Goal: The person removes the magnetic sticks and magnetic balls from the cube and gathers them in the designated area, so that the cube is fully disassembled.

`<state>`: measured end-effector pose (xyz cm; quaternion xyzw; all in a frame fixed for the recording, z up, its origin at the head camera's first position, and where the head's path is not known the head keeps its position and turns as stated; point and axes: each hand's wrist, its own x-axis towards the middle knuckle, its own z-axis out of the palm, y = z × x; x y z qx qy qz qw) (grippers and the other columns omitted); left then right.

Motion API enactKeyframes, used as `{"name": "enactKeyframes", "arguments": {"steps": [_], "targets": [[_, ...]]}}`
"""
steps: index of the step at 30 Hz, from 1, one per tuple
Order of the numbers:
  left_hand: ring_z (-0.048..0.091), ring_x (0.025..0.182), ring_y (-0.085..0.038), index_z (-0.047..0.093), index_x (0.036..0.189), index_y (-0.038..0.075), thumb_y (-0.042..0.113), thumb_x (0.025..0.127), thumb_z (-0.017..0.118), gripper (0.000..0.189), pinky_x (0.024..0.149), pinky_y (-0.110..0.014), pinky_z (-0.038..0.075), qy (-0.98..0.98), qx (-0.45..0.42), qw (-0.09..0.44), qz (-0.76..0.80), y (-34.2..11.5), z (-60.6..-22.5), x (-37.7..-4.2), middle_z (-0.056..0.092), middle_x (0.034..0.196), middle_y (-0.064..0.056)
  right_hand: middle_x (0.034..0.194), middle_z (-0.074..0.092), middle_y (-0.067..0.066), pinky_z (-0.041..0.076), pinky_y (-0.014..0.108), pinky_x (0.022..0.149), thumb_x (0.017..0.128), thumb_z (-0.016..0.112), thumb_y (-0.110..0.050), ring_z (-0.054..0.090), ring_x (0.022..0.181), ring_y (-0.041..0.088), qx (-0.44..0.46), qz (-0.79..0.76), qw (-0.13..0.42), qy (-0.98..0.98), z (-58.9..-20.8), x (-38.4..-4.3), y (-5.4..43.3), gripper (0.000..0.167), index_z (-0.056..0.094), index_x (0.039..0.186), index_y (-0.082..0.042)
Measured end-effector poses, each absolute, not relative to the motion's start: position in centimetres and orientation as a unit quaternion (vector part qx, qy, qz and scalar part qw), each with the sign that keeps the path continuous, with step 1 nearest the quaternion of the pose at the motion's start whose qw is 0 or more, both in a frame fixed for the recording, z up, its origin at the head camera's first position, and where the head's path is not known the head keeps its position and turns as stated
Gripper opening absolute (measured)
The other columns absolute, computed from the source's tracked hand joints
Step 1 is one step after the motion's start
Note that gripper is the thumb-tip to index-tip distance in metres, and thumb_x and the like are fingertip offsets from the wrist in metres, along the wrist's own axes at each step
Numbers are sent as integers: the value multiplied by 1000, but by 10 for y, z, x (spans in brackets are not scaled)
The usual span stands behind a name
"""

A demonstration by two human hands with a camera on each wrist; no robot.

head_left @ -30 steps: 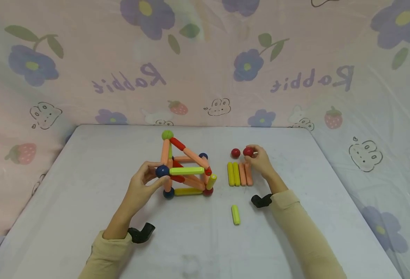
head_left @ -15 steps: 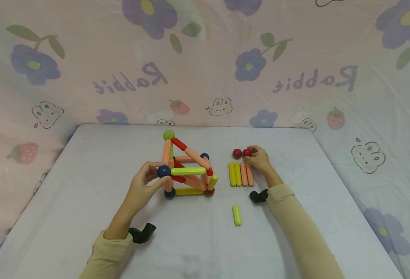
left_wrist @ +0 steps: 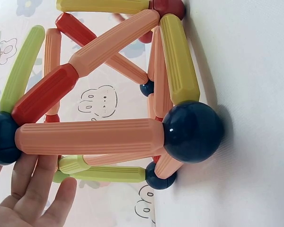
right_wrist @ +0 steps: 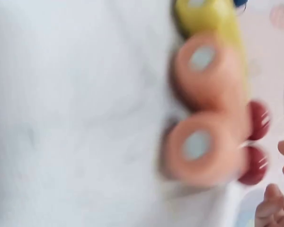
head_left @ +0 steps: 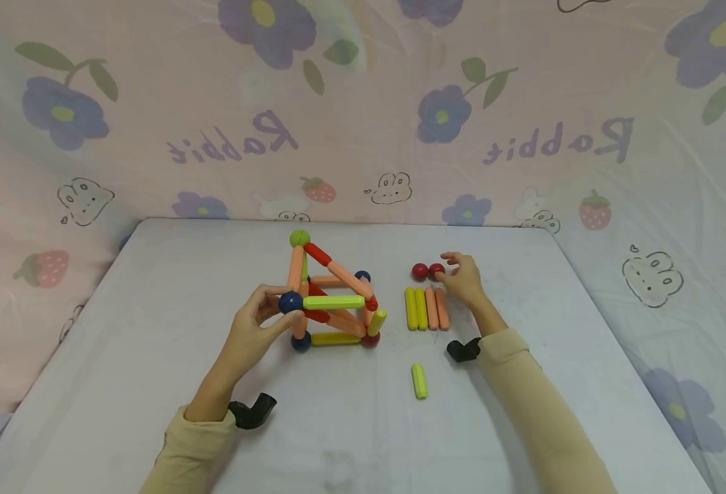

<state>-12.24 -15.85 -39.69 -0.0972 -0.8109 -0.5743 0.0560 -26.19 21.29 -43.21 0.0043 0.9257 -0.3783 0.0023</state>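
My left hand (head_left: pixel 256 329) pinches a dark blue ball (head_left: pixel 290 302) at the upper front corner of a frame of magnetic rods and balls. A light green rod (head_left: pixel 335 302) juts right from that ball. In the left wrist view, a salmon rod (left_wrist: pixel 90 137) joins the held ball to a lower blue ball (left_wrist: pixel 194 132) on the table. My right hand (head_left: pixel 464 281) has its fingers spread beside two red balls (head_left: pixel 420 272) that sit side by side. The right wrist view shows its fingertips (right_wrist: pixel 273 193) apart from the nearer red ball (right_wrist: pixel 253 165).
Two yellow rods (head_left: pixel 416 309) and two salmon rods (head_left: pixel 437 309) lie in a row in front of the red balls. A single light green rod (head_left: pixel 419 381) lies nearer on the white table (head_left: pixel 350 439). A printed curtain (head_left: pixel 363 110) hangs behind the table.
My right hand has set its red ball down against the other one and let go, drawing its fingers back to the right. My left hand keeps its hold on the blue ball.
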Motion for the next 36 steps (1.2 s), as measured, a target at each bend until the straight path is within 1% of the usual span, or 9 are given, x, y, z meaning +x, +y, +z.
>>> {"name": "enactKeyframes", "arguments": {"steps": [3,7,12,16,24,28,31,34,36], "targets": [[55,96,8,53,123,2,11,88,70,40,95,-1,41,-813,-95,55,-572,-159,-396,-122,61,106,-11,122,51,28,42,20,68,89,64,-8,54,90,31,-32,-384,-45,922,-420,-248,202,41,54,127,4],[55,96,8,52,123,2,11,88,70,41,95,-1,41,-813,-95,55,-572,-159,-395,-121,61,106,-12,110,58,27,40,14,66,86,66,-3,56,85,31,-113,-404,-111,901,-403,-222,179,33,60,118,5],[55,95,8,53,123,2,12,88,69,40,95,-1,41,-813,-97,59,-570,-160,-395,-121,61,106,-12,98,64,20,49,26,66,85,68,0,58,84,30,-240,-414,-180,859,-382,-187,142,27,62,111,4],[55,97,9,54,123,2,12,88,69,39,96,-1,40,-820,-101,66,-560,-161,-395,-121,63,110,-13,100,65,13,56,34,75,83,71,-1,58,92,23,-341,-381,-222,830,-370,-164,113,27,63,108,1],[54,98,12,55,123,1,11,88,69,39,96,-1,39,-828,-119,86,-541,-163,-394,-122,64,117,-14,120,65,8,57,27,90,81,76,-11,62,107,19,-451,-263,-227,822,-362,-154,61,37,65,115,-4],[54,98,12,56,123,2,11,88,68,38,102,-18,48,-831,-123,88,-536,-165,-393,-123,64,118,-13,120,68,8,57,33,94,82,76,-11,64,112,21,-465,-210,-211,834,-362,-160,47,38,67,118,-7],[55,98,12,56,123,3,12,89,68,38,102,-18,48,-830,-123,84,-537,-166,-394,-123,64,117,-12,113,71,6,57,32,94,82,75,-9,65,111,19,-472,-184,-212,835,-363,-160,41,37,68,118,-9],[55,98,11,56,123,4,13,88,69,38,96,-2,40,-827,-124,81,-542,-167,-394,-123,64,116,-13,107,72,3,55,26,97,83,73,-5,66,111,16,-472,-168,-218,837,-364,-158,39,33,69,116,-10],[55,98,11,56,123,3,12,88,69,38,96,-2,40,-824,-125,80,-546,-167,-394,-123,64,115,-13,105,72,3,52,27,101,85,71,-4,65,114,17,-470,-166,-212,840,-364,-157,38,32,70,115,-11]]}}
